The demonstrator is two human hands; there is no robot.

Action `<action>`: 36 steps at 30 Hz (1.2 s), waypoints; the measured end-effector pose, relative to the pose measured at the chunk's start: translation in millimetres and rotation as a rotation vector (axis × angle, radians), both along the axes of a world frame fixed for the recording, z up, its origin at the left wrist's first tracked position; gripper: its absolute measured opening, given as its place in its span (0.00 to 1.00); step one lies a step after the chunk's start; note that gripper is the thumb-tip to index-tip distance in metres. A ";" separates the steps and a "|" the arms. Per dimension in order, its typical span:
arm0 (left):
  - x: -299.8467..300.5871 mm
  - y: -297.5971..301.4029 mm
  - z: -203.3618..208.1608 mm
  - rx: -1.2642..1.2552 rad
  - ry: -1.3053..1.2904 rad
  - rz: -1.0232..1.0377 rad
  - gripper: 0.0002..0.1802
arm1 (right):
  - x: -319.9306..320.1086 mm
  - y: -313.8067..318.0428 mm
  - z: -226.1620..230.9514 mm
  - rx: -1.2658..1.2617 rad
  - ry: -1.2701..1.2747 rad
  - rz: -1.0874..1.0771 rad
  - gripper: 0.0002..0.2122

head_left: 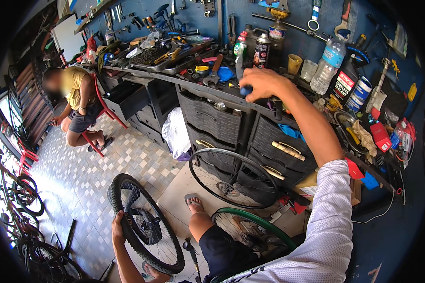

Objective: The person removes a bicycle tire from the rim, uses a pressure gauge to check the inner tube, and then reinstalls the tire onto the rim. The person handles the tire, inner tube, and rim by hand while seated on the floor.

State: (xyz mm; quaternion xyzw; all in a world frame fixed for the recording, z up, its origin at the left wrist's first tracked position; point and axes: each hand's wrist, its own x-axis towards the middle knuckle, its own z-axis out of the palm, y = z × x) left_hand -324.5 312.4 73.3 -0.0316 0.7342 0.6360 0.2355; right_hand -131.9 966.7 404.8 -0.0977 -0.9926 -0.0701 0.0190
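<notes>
My left hand point(118, 227) is closed on the left side of a bicycle wheel point(112, 194) with a knobby black tire, which stands tilted on the floor beside my leg. Reaching out over the front edge of the workbench point(170, 78), my right hand point(265, 85) has its fingers curled round a small object with a rounded dark-blue end point(246, 90). The rest of that object is hidden by the fingers, so its kind does not show. An adjustable wrench point(213, 77) and a blue dish point(225, 73) lie on the bench left of that hand.
A bare black rim point(208, 155) leans against the drawers point(212, 115), with a green-rimmed wheel point(257, 216) near my leg. A floor pump point(190, 247) is by my feet. Bottles and a spray can point(261, 49) line the bench. A person point(78, 94) sits on a red chair point(109, 111) at left.
</notes>
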 end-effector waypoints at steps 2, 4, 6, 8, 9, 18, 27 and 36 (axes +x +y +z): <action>-1.5 -5.4 1.5 -0.015 -0.026 -0.011 0.35 | -4.6 7.5 11.4 -0.054 0.088 -0.068 0.16; -2.4 -13.2 -0.8 -0.014 -0.015 0.029 0.35 | -6.9 26.4 16.7 -0.060 0.229 -0.038 0.17; -3.0 -14.1 -3.7 -0.007 -0.006 0.038 0.35 | -4.0 37.1 31.7 -0.123 0.199 -0.200 0.17; -2.7 -13.8 -3.5 -0.006 0.000 0.027 0.35 | 0.5 48.5 35.9 -0.075 0.184 -0.281 0.17; -2.3 -12.5 -4.3 0.002 -0.011 0.028 0.35 | 1.2 55.3 34.7 -0.069 0.182 -0.289 0.17; 6.0 -22.3 -2.1 -0.009 -0.009 0.053 0.36 | 2.2 33.9 0.6 0.669 0.437 -0.026 0.07; 19.3 -26.4 6.7 -0.010 -0.007 0.029 0.32 | 48.2 18.4 -8.3 0.032 -0.087 0.068 0.06; 7.2 -31.4 -9.4 -0.007 0.001 0.039 0.37 | 58.1 5.2 -0.5 0.156 -0.203 0.040 0.10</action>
